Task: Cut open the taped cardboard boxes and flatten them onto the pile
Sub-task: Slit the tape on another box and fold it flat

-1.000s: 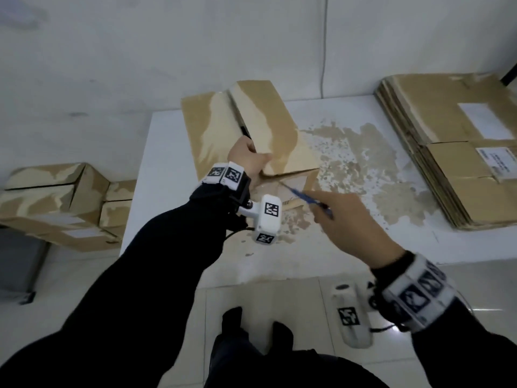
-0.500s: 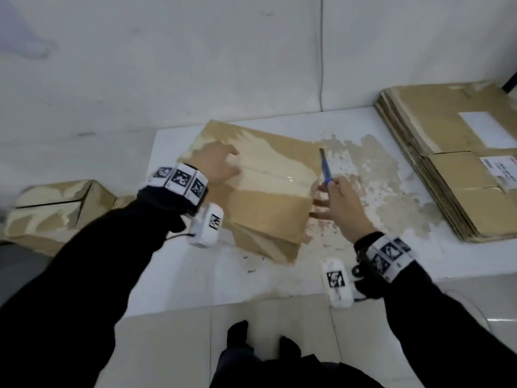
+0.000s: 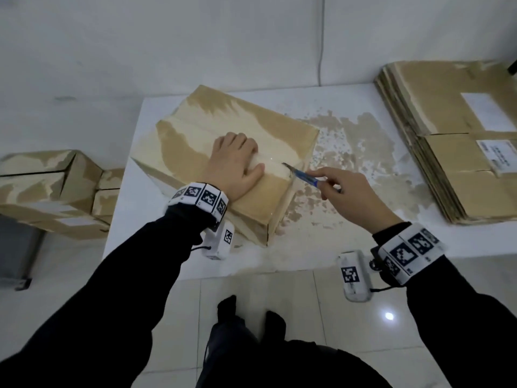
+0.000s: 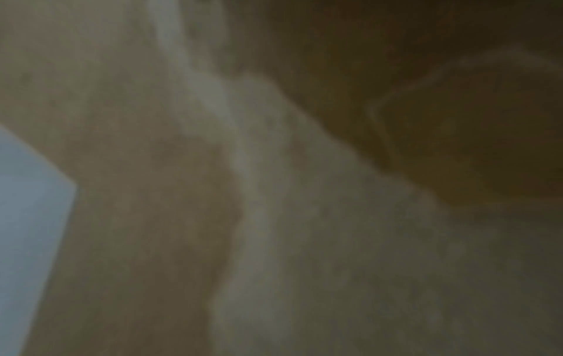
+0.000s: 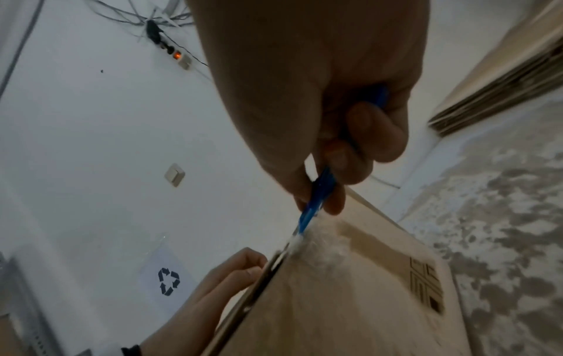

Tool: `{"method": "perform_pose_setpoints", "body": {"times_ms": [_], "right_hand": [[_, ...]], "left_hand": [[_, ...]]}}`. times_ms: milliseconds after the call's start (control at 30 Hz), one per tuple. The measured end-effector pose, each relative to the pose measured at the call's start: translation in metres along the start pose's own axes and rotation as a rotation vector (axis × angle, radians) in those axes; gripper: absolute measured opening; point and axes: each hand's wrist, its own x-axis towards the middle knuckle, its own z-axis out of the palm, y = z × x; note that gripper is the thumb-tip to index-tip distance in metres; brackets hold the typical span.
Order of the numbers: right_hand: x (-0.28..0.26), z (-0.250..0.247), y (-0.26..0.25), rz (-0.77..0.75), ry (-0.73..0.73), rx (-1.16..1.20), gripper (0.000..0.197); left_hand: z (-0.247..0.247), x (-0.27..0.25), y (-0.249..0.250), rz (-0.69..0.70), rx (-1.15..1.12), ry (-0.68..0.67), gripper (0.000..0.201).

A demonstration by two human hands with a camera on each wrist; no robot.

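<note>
Left hand flat on the taped cardboard box, right hand holding a blue utility knife at the box's right top edge.

The box sits on the white table, turned at an angle, its near corner close to the table's near edge and its left corner close to the left edge. The left grip is spread, palm pressing the top beside the tape seam; the left wrist view is a blur of cardboard. The right grip is clamped round the knife handle, blade tip on the tape where the top meets the right side. Bare, stained tabletop lies between the box and the pile of flattened boxes at the far right, well apart. More taped boxes stand off the table to the left.
</note>
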Motion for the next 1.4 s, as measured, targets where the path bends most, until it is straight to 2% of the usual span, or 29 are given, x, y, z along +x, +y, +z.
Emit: {"method": "perform_pose_setpoints", "body": {"times_ms": [100,200,233,267,367,400,433,500,533,567,633,667,700,733,833,900,967,1133,1200,1267,1333,1400], "right_hand": [[0.002,-0.007,-0.005,0.016,-0.091,-0.009,0.029],[-0.008,-0.009,-0.012,0.007,-0.448,0.050,0.026],[-0.015,-0.011,-0.012,0.008,-0.494,0.068,0.025],[-0.021,-0.015,-0.008,0.024,-0.461,0.078,0.024],[-0.029,-0.031,0.009,0.064,-0.079,0.030,0.025],[-0.028,-0.035,0.013,0.049,0.023,-0.001,0.024],[-0.025,-0.035,0.016,0.017,0.066,-0.016,0.024],[-0.018,-0.028,0.016,-0.059,0.021,-0.049,0.024],[-0.015,-0.023,0.015,-0.080,-0.012,-0.079,0.025],[-0.013,-0.017,0.014,-0.087,-0.028,-0.109,0.025],[-0.013,-0.010,0.015,-0.102,-0.006,-0.149,0.025],[-0.014,-0.008,0.016,-0.130,0.027,-0.187,0.026],[-0.016,-0.007,0.017,-0.163,0.067,-0.246,0.027],[-0.017,-0.005,0.017,-0.193,0.105,-0.310,0.028],[-0.010,-0.002,0.014,-0.252,0.182,-0.462,0.025],[-0.002,0.005,0.010,-0.267,0.222,-0.576,0.026],[0.003,0.013,0.009,-0.242,0.249,-0.635,0.035],[0.006,0.035,0.018,-0.193,0.385,-0.595,0.044],[0.013,0.038,0.014,-0.123,0.466,-0.545,0.042],[0.015,0.022,0.023,0.013,0.531,-0.438,0.038],[0.012,0.000,0.051,0.126,0.512,-0.336,0.033],[0.011,-0.005,0.092,0.181,0.390,-0.259,0.037]], "left_hand": [[0.001,0.002,-0.001,0.016,-0.044,0.083,0.041],[0.001,0.003,0.001,0.009,-0.025,0.208,0.036],[0.000,0.005,0.001,0.007,-0.008,0.217,0.035],[-0.001,0.005,0.001,0.002,0.011,0.202,0.036],[-0.007,0.005,0.006,-0.005,0.181,0.014,0.040],[-0.010,0.007,0.012,-0.019,0.236,-0.057,0.041],[-0.013,0.009,0.019,-0.062,0.243,-0.096,0.043],[-0.016,0.015,0.032,-0.257,0.092,-0.071,0.062],[-0.015,0.016,0.037,-0.395,-0.068,-0.043,0.072],[-0.015,0.016,0.039,-0.568,-0.328,0.020,0.077],[-0.013,0.019,0.036,-0.912,-0.860,0.192,0.078],[-0.011,0.022,0.033,-1.064,-1.022,0.273,0.077],[-0.009,0.025,0.031,-1.153,-1.100,0.310,0.074],[-0.007,0.029,0.029,-1.179,-1.102,0.311,0.066],[0.000,0.037,0.027,-1.118,-1.042,0.256,0.039],[0.002,0.037,0.027,-1.113,-1.049,0.258,0.038],[0.007,0.036,0.024,-1.109,-1.071,0.300,0.039],[0.009,0.037,0.021,-1.080,-1.092,0.299,0.031],[0.011,0.037,0.019,-1.082,-1.106,0.300,0.027],[0.013,0.036,0.018,-1.082,-1.118,0.295,0.026],[0.011,0.036,0.019,-1.073,-1.080,0.283,0.028],[0.008,0.038,0.021,-1.054,-1.010,0.281,0.029]]}}
